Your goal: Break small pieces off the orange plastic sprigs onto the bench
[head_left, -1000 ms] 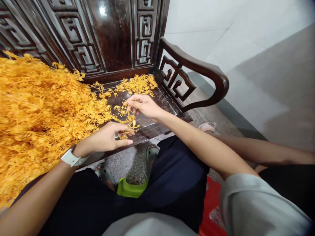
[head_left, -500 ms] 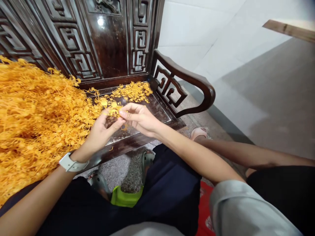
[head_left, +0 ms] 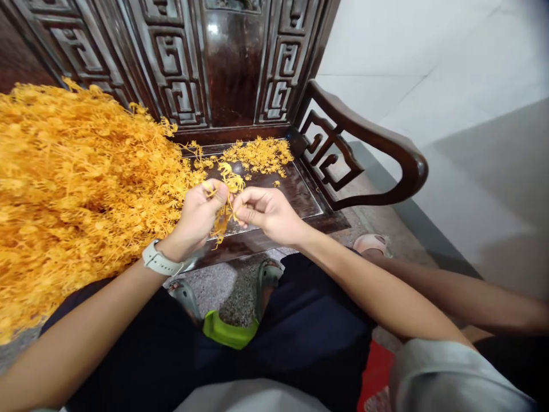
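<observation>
Both my hands meet over the seat of a dark carved wooden bench [head_left: 300,191]. My left hand [head_left: 199,214], with a white watch at the wrist, is closed around an orange plastic sprig [head_left: 225,200]. My right hand [head_left: 268,214] pinches the same sprig from the right, fingers pressed together. The sprig's tips stick up above the fingers and hang below them. A big heap of orange plastic sprigs [head_left: 72,183] covers the bench to the left of my hands. A small separate pile of orange pieces [head_left: 261,154] lies at the back of the seat, beyond my hands.
The bench's curved armrest [head_left: 369,140] rises on the right. Below are my dark-clothed lap, grey sandals, a green object [head_left: 229,332] and a red patch [head_left: 375,372] on the speckled floor. Another person's bare leg and pink slipper [head_left: 371,243] lie at right.
My hands came together from apart and now both pinch the one sprig, a little nearer the seat's front edge. The view has shifted, with the bench further right in frame.
</observation>
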### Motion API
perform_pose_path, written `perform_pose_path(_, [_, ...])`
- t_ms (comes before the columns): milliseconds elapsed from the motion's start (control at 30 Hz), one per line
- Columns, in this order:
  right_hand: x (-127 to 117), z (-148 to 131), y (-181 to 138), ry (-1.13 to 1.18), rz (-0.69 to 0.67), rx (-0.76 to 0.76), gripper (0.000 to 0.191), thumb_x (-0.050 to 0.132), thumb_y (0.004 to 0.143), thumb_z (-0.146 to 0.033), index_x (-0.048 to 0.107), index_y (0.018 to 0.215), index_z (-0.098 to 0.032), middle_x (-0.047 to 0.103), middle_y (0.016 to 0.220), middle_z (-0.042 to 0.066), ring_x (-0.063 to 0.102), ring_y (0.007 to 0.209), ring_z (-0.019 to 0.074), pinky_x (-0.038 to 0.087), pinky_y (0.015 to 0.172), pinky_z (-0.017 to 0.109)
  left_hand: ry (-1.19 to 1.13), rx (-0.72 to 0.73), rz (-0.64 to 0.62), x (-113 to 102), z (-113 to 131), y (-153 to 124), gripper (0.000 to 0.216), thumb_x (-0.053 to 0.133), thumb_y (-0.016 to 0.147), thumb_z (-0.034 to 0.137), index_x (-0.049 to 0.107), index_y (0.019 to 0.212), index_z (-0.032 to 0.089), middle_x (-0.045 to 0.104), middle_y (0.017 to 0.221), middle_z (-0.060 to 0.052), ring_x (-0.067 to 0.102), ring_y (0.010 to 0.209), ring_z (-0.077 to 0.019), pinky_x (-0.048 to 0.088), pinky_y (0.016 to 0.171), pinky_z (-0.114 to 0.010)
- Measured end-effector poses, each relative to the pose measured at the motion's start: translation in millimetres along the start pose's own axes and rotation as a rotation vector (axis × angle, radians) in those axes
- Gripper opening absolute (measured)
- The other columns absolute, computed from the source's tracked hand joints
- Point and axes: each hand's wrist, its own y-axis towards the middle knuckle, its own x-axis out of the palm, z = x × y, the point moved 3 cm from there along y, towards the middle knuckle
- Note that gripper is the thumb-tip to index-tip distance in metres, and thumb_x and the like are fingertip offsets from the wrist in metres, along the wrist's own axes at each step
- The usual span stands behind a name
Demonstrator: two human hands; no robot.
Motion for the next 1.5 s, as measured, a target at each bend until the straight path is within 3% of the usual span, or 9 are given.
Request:
perform_pose_path(267, [9.2,-24.5,-5.0,-0.233,-0.333,-0.067,0.033,0.084,0.096,-0.046,0.076,0.081,-0.018,0.068,0.076,0.002,0.060,0.065,0.0126,0.051,0.065,0.028,-0.060,-0.103,-0.085,4.6,-2.7,-12.3,0.041,0.091,0.079,0.037,0.056,0.067,0.021,0.050,0.064,0.002,0.043,0.056,-0.0118,0.036,0.053,-0.029])
perform_pose_path(433, [47.3,-15.5,-34.4,-0.147,-1.235,0.206,0.039,0.100,0.075,-0.054,0.081,0.075,-0.020,0.076,0.074,0.006,0.072,0.066,0.0159,0.057,0.063,0.023,-0.184,-0.128,0.211,-44.7,10.0,27.3,0.039,0.071,0.094,0.007,0.042,0.071,0.020,0.048,0.062,0.006,0.037,0.049,-0.0052,0.031,0.051,-0.023])
perform_pose_path(500, [40.5,-8.2,-36.7,-0.131,-1.335,0.287,0.035,0.096,0.081,-0.052,0.084,0.080,-0.019,0.079,0.078,0.006,0.074,0.067,0.0152,0.058,0.065,0.022,-0.176,-0.101,0.216,-60.4,19.6,36.2,0.036,0.066,0.103,0.007,0.047,0.075,0.019,0.052,0.063,0.005,0.045,0.052,-0.0051,0.033,0.052,-0.021])
perform_pose_path(600, [-4.3,-3.2,-14.3,-0.234,-1.051,0.379,0.027,0.084,0.095,-0.045,0.086,0.099,-0.018,0.082,0.093,0.009,0.075,0.073,0.0162,0.061,0.070,0.027,-0.151,-0.076,0.160,-65.0,25.5,36.3,0.033,0.070,0.108,0.017,0.055,0.078,0.017,0.060,0.068,0.004,0.052,0.057,-0.0055,0.038,0.055,-0.020])
perform_pose_path(733, [-94.3,-12.5,27.5,-0.245,0.075,0.168,0.028,0.090,0.087,-0.039,0.079,0.105,-0.021,0.077,0.096,0.006,0.069,0.082,0.0159,0.060,0.076,0.030,-0.101,-0.101,0.113,-55.1,14.2,31.5,0.030,0.072,0.107,0.019,0.062,0.079,0.016,0.065,0.069,0.002,0.055,0.058,-0.0065,0.041,0.056,-0.021])
perform_pose_path(833, [-124.1,-3.8,28.8,-0.147,0.492,0.223,0.027,0.085,0.089,-0.035,0.073,0.108,-0.019,0.074,0.097,0.007,0.066,0.079,0.0148,0.057,0.072,0.030,-0.087,-0.173,0.076,-46.8,0.8,28.1,0.023,0.075,0.102,0.017,0.069,0.080,0.017,0.069,0.074,-0.002,0.059,0.062,-0.0094,0.048,0.059,-0.023])
perform_pose_path(967, [-100.2,7.4,19.1,-0.155,0.291,0.302,0.029,0.082,0.093,-0.040,0.074,0.106,-0.016,0.073,0.092,0.005,0.061,0.067,0.0103,0.049,0.063,0.027,-0.023,-0.206,-0.030,-30.3,-12.6,14.9,0.015,0.083,0.094,0.024,0.074,0.084,0.020,0.073,0.085,-0.005,0.065,0.075,-0.0138,0.053,0.070,-0.026])
perform_pose_path(1200, [-32.5,10.4,8.3,-0.206,-0.048,0.142,0.053,0.090,0.084,-0.063,0.069,0.101,-0.018,0.070,0.084,0.002,0.064,0.069,0.0123,0.051,0.059,0.026,0.109,-0.044,-0.026,1.0,-25.6,-8.3,0.037,0.094,0.085,0.047,0.066,0.085,0.022,0.064,0.079,-0.001,0.057,0.074,-0.0160,0.048,0.072,-0.030])
perform_pose_path(1500, [-41.9,2.3,10.3,-0.292,-0.136,0.004,0.046,0.088,0.088,-0.060,0.073,0.087,-0.016,0.075,0.075,0.004,0.062,0.061,0.0105,0.051,0.058,0.024,0.267,-0.028,-0.143,0.3,-15.2,-9.7,0.049,0.086,0.087,0.065,0.069,0.076,0.021,0.060,0.070,-0.001,0.050,0.066,-0.0157,0.042,0.065,-0.031])
